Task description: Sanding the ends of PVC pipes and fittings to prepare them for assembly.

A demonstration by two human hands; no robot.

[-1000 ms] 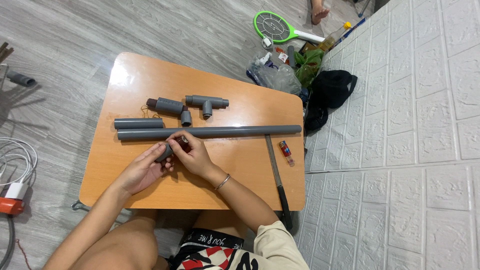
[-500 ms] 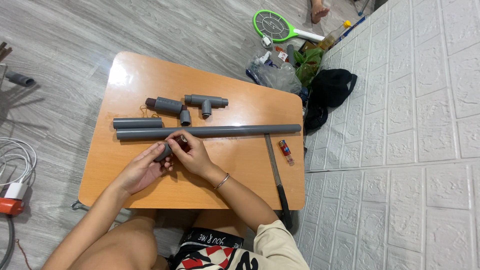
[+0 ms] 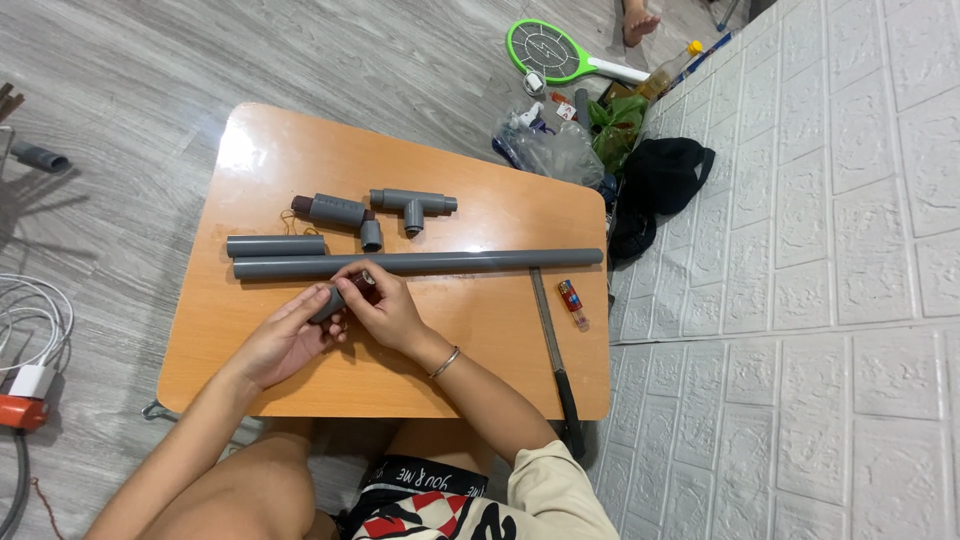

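Observation:
My left hand (image 3: 283, 339) grips a short grey pipe fitting (image 3: 326, 304) over the low wooden table (image 3: 500, 350). My right hand (image 3: 385, 308) meets it from the right, fingers closed around a small dark red piece (image 3: 364, 289) at the fitting's end. Just beyond my hands lies a long grey pipe (image 3: 470, 262). A shorter grey pipe (image 3: 275, 246) rests parallel behind its left end. Farther back sit a grey coupling with a dark red end (image 3: 328, 209), a small grey elbow (image 3: 371, 235) and a grey tee fitting (image 3: 412, 204).
A hacksaw (image 3: 553, 345) lies along the table's right side, next to a small red lighter (image 3: 572, 303). On the floor behind are a green racket-shaped zapper (image 3: 548, 48), plastic bags (image 3: 550, 150) and a black bag (image 3: 665, 175). White cables (image 3: 30, 335) lie left.

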